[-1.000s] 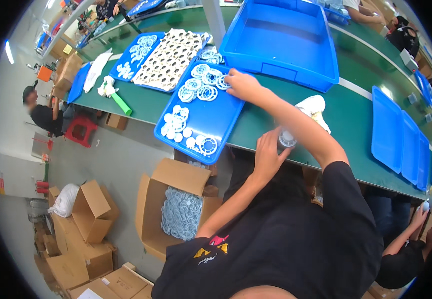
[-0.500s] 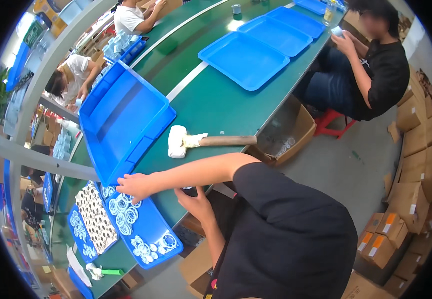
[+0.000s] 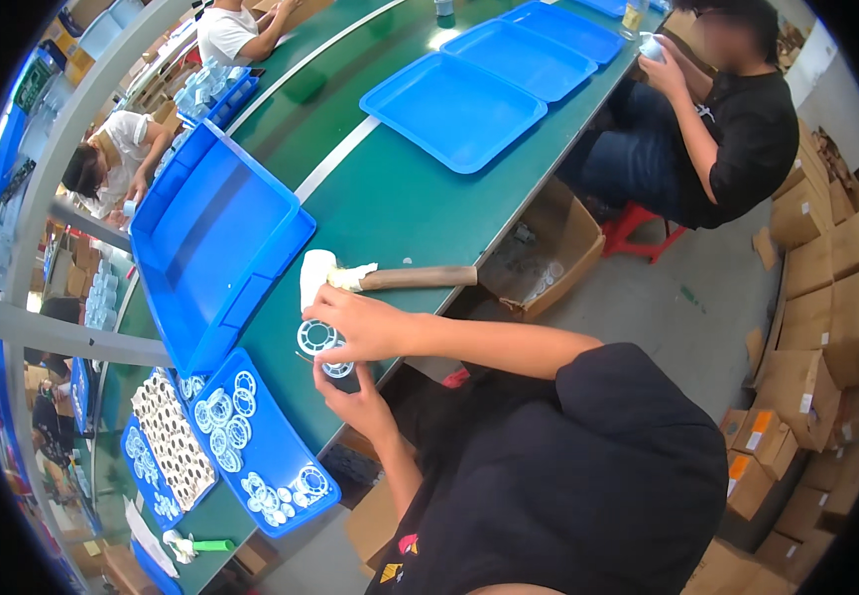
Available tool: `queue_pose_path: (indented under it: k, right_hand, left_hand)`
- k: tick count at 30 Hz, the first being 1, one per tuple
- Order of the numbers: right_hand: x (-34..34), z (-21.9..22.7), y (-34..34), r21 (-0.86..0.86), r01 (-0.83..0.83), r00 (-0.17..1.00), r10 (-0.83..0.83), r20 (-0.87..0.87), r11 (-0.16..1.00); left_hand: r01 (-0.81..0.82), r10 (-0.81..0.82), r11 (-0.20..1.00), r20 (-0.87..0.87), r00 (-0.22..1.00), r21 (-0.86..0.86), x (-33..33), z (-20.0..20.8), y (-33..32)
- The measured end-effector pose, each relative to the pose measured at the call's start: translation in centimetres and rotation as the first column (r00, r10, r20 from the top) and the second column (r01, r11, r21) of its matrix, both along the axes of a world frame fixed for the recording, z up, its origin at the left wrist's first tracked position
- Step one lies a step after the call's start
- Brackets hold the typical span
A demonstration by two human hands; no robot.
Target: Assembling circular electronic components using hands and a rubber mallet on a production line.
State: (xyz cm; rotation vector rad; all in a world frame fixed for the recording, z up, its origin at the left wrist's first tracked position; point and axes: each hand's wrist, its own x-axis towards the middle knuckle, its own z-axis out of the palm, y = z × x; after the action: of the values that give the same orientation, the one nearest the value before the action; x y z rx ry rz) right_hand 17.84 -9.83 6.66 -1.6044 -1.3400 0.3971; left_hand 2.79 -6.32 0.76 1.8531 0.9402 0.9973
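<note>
Pinched in my right hand [image 3: 368,323] is a pale, spoked plastic ring [image 3: 316,338], held above the green table edge beside the mallet. Just below it, my left hand [image 3: 358,405] is closed round a small round part [image 3: 337,369] with a whitish ringed top; its dark lower body is mostly hidden by the fingers. The two hands nearly meet. A mallet [image 3: 316,281] with a white wrapped head and wooden handle lies right beyond them. Further left, a blue tray [image 3: 286,436] carries several similar rings and small white discs.
A big blue bin [image 3: 221,238] stands tilted on the green table [image 3: 390,213]. A tray of white parts with dark holes [image 3: 174,436] and a green-handled tool [image 3: 213,545] lie at the lower left. Shallow blue trays [image 3: 454,109], a seated co-worker [image 3: 737,119] and cardboard boxes [image 3: 797,397] are at right.
My right hand has come back from the blue tray with a spoked ring and is now beside my left hand. My left hand has turned its part into view. The whole view has shifted slightly.
</note>
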Motion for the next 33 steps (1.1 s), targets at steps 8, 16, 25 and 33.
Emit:
queue_pose_path:
  k: [8,16,25,33]
  right_hand:
    - [0.3,-3.6,-2.4,0.154,0.156,0.986,-0.163,0.033,0.976]
    - [-2.7,-2.5,-0.4,0.106,-0.070,0.990,0.056,0.130,0.992]
    - [-2.3,-2.7,-0.9,0.075,-0.038,0.994,0.031,0.101,0.996]
    - [-1.6,-1.9,-0.5,-0.013,-0.112,0.994,0.112,0.013,0.994]
  left_hand:
    - [-0.101,0.124,0.983,-0.149,0.981,0.155,0.0,-1.7,0.8]
    - [-0.156,0.180,0.974,-0.139,0.974,0.166,-0.7,-2.2,0.6]
    - [-0.115,0.142,0.970,-0.118,0.983,0.213,-0.6,-1.8,0.8]
    - [-0.123,0.149,0.959,-0.088,0.985,0.255,-0.5,-1.8,0.9]
